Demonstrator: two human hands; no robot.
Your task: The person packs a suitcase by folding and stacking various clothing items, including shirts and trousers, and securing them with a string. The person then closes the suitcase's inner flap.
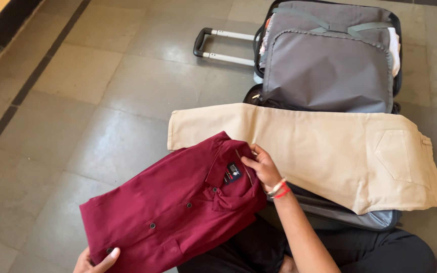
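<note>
The person sits on the floor [92, 86] with a folded maroon shirt [173, 207] held across the lap, its collar end toward one o'clock and its hem end toward seven. The right hand [261, 167] is at the collar, fingers [249, 162] pressed together and pinching the collar edge just beside the small dark label; a red and white thread band circles that wrist. The left hand [94, 262] shows only partly at the bottom edge, at about seven o'clock from the shirt's middle, thumb lying over the hem corner and gripping it, the other fingers hidden beneath the cloth. The shirt's front faces up, with a row of dark buttons running along it. Just beyond the shirt, toward one o'clock, beige trousers [319, 151] lie folded lengthwise across the near half of an open suitcase [330, 71], one back pocket facing up at the three o'clock end; the shirt's collar corner overlaps the trousers' near edge. The far half of the suitcase is covered by a zipped grey divider panel with crossed straps above it, and bits of white cloth peek out at its sides. The suitcase handle [218, 45] is pulled out toward nine o'clock, lying on the grey stone tiles.
</note>
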